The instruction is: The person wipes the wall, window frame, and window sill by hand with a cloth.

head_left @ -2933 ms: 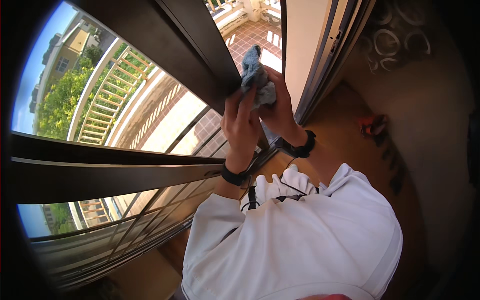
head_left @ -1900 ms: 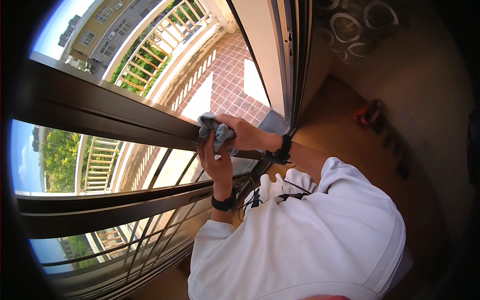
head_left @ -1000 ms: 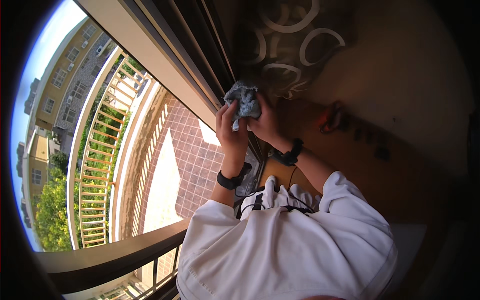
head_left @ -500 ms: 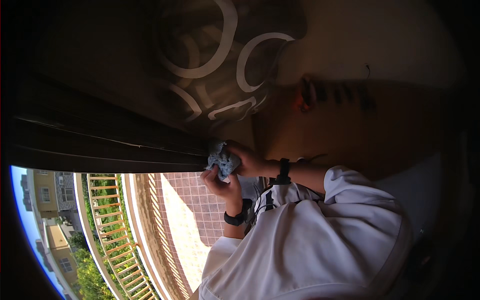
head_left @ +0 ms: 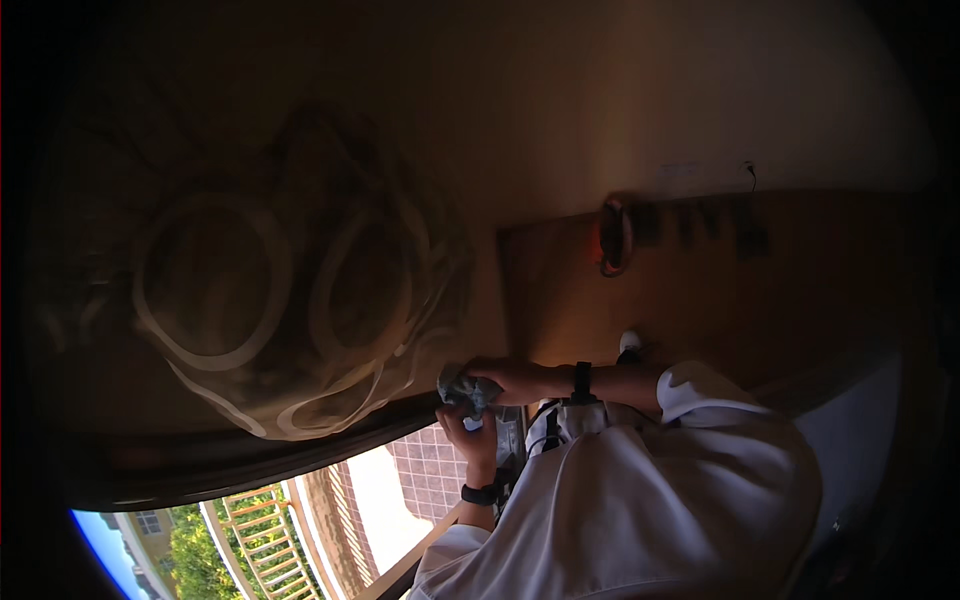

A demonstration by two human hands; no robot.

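Since it looks soft, light and hard to damage, the crumpled blue-grey cloth (head_left: 466,391) should squash easily and hold best by its thick middle folds — the left hand (head_left: 474,441) and right hand (head_left: 500,375) both grasp it, at the end of the dark frame (head_left: 200,480). Bunched up, it shows no clear long axis or pointing end.

We've got a grey-blue cloth (head_left: 468,392), white shirt (head_left: 660,490), black wristbands (head_left: 582,380). We see pale rings patterned over the dark brown curtain (head_left: 305,285). Floor (head_left: 700,295) reads orange-brown, oval object (head_left: 614,235) red and black. Tiles (head_left: 420,468) brownish-pink with pale gridlines, railing (head_left: 216,535) cream, foliage (head_left: 198,550) yellow-green.
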